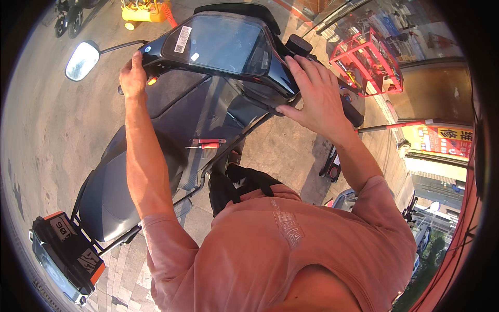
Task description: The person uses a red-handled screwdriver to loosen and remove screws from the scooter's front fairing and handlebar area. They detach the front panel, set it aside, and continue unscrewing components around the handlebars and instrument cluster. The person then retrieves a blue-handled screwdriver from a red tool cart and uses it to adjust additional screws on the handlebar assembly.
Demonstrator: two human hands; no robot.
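A glossy black dashboard cover (283,75) surrounds a dark display screen (221,44) at the front of an electric scooter. My left hand (133,78) is closed around the cover's left end, its thumb on top and most fingers hidden. At the right end, my right hand (318,93) clasps the cover, fingers spread over the top and thumb along the near edge. Beyond that wrist the black right handlebar grip (353,112) sticks out. Two red-handled tools, one apparently a screwdriver (208,145), lie on the scooter's footboard.
The scooter's black seat (122,192) and rear box (67,255) extend to the lower left. A round-cornered mirror (83,61) juts out left. Behind stands a yellow machine (145,11) with a red coiled hose. A red-framed rack (369,62) stands at the far right.
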